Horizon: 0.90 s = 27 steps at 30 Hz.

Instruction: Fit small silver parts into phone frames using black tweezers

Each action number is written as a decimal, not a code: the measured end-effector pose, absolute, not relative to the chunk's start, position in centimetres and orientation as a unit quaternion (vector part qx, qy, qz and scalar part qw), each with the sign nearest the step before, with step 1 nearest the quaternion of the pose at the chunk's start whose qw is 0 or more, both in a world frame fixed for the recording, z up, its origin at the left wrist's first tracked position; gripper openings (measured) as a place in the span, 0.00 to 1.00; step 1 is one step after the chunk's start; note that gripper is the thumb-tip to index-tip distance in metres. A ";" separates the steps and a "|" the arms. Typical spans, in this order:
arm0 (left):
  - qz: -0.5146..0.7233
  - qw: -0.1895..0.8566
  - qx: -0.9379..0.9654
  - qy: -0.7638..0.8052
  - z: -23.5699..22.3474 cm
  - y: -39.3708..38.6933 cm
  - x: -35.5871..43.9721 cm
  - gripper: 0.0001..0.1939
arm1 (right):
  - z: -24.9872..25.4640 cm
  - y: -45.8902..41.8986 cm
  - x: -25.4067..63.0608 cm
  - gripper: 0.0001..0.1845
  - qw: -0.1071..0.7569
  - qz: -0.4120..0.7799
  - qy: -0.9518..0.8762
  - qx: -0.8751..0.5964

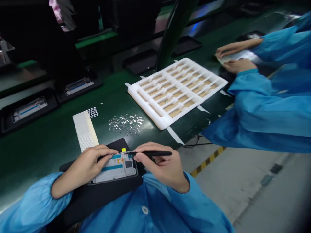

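Note:
A phone frame (114, 174) with blue strips lies on a black pad (97, 197) close to my body. My left hand (93, 160) grips the upper edge of the phone frame between thumb and fingers. In my right hand (167, 166) is a pair of black tweezers (155, 153), held like a pen. Their tip points left at the frame's upper edge; whether anything is pinched in it is too small to tell. A yellow tab (123, 149) stands out at that edge. Beyond the pad are many small metal pieces (126, 124) and a white strip sheet (84, 129).
A white foam tray (155, 124) with slots is taped to the green bench (109, 94). Black trays (52, 108) at the left hold more phone frames (30, 109). At the right, a co-worker's hands (239, 66) hold a pale, flat item. A dark post (170, 35) rises behind the foam tray.

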<state>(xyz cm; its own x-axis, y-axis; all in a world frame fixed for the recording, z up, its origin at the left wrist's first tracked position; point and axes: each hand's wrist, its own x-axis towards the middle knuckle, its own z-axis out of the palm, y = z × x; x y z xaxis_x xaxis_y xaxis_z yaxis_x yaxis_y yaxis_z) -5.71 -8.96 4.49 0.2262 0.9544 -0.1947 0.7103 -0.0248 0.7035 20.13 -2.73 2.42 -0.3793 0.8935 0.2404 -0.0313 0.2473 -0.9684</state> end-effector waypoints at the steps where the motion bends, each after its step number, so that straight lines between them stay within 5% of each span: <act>1: 0.171 0.368 0.690 0.600 4.2 -8.9 -5.7 0.15 | 2.3 -2.9 19.8 0.05 0.434 0.520 -0.662 -0.320; 27: 0.233 0.364 0.618 0.656 3.3 -9.4 -4.0 0.11 | 1.2 -3.2 18.1 0.04 0.383 0.533 -0.667 -0.353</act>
